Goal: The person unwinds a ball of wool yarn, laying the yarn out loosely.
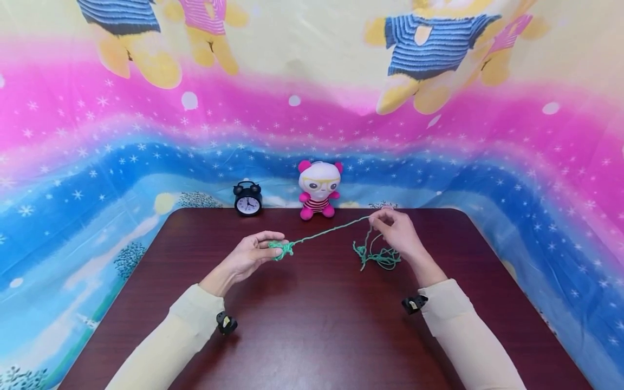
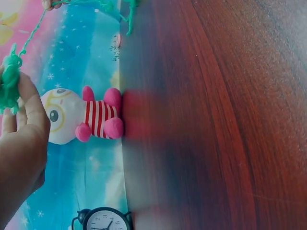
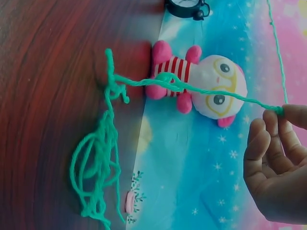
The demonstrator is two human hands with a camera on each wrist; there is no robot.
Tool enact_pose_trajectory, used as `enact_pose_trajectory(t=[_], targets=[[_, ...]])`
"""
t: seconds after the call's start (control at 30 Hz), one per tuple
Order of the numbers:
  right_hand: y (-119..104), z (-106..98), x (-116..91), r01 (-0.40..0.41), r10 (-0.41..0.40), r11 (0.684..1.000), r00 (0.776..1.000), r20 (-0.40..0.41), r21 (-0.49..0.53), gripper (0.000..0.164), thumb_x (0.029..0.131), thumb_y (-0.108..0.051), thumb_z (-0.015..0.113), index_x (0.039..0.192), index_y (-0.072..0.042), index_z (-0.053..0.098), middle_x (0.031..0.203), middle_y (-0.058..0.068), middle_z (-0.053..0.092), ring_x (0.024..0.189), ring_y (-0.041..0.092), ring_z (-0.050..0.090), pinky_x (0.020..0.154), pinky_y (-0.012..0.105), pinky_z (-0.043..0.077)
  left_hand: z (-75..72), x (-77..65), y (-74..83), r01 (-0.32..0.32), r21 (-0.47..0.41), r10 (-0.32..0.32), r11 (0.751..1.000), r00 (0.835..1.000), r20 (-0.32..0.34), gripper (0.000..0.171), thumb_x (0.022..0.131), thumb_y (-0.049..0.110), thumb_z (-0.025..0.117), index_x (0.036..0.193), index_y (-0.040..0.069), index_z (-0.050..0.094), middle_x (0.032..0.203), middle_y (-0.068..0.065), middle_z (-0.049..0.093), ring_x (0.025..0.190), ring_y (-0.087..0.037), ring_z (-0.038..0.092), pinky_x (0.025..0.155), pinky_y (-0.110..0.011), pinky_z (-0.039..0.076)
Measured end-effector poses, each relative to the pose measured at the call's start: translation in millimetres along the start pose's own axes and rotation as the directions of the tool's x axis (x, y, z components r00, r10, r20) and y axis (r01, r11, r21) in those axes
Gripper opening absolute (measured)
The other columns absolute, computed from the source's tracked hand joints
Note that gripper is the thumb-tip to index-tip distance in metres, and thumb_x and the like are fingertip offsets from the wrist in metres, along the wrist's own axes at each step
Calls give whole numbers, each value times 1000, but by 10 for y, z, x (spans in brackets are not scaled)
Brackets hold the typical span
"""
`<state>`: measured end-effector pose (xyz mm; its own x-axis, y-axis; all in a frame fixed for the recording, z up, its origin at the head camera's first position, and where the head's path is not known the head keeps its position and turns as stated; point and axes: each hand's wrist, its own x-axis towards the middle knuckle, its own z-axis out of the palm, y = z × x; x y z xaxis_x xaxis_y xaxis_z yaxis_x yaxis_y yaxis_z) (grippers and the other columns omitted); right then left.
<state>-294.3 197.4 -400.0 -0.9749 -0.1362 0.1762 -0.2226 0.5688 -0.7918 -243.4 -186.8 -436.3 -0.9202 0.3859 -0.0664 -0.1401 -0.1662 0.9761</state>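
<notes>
My left hand (image 1: 246, 255) holds a small bundle of green yarn (image 1: 281, 249) between thumb and fingers, raised over the left middle of the table. A taut yarn strand (image 1: 331, 231) runs from the bundle up to my right hand (image 1: 397, 230). There the thumb and fingertips pinch the strand, as the right wrist view shows close up. Below the right fingers the yarn hangs down to a loose tangle (image 3: 98, 165) on the dark tabletop. In the left wrist view, the bundle (image 2: 10, 81) sits between the thumb and fingers, partly cut off by the frame edge.
A black alarm clock (image 1: 248, 199) stands at the table's back edge, left of a pink and white panda plush (image 1: 319, 189). Behind them hangs a printed cloth (image 1: 273, 124) around the table (image 1: 302, 325). A small pink object (image 3: 130, 201) lies near the back edge on the right.
</notes>
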Motion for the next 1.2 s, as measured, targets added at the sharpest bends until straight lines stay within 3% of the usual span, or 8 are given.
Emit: enact_pose_trajectory(t=[0.1,0.3,0.47,0.57,0.83,1.0,1.2], targets=[[12,-36,3,-18,18,1000,1000,-21,8,30,99,-38,61,110,-12,70,104,15,69,87,18,61,70,38,58,5,2,0,11,47,-11,999,1000,9,54,95,4,66,144,-4,46,108,3,74,97,-9,71,93,-27,57],[53,-118,16,-35,38,998,997,-72,42,31,98,-38,62,107,-10,70,114,11,68,85,12,60,64,28,56,14,7,-13,33,102,-27,994,998,-58,51,98,16,63,145,0,49,105,3,69,99,-13,67,99,-37,55],[102,-210,9,-60,66,996,991,-112,60,35,98,-40,62,112,-9,70,110,13,67,84,9,60,64,26,55,-2,11,-17,32,69,-24,997,994,-109,33,99,19,62,127,3,59,102,-1,70,103,-22,69,93,-34,59],[130,-262,1,-74,82,995,988,-132,65,38,98,-41,61,115,-8,69,103,13,67,82,8,59,64,25,55,-18,5,-12,26,48,-20,998,993,-114,21,99,18,62,116,7,58,103,1,72,101,-20,70,90,-33,59],[205,-394,-25,-88,98,994,981,-168,71,34,99,-39,61,112,-9,69,95,6,66,81,7,59,62,24,55,-39,-8,0,1,1,-1,1000,995,-95,50,98,8,63,143,-2,46,116,1,64,100,-11,69,95,-30,57],[265,-461,-41,-101,112,993,975,-192,62,36,99,-43,59,113,-11,68,94,2,65,81,7,59,62,24,55,-53,-9,2,-6,-14,4,1000,992,-127,33,101,18,60,128,1,52,105,1,66,101,-13,70,96,-34,57],[329,-519,-59,-107,120,992,969,-216,68,37,99,-43,58,114,-9,67,102,13,65,82,4,59,63,23,56,-73,-17,11,-22,-63,11,998,986,-169,20,101,20,60,116,11,50,98,6,71,87,-6,69,78,-22,58]])
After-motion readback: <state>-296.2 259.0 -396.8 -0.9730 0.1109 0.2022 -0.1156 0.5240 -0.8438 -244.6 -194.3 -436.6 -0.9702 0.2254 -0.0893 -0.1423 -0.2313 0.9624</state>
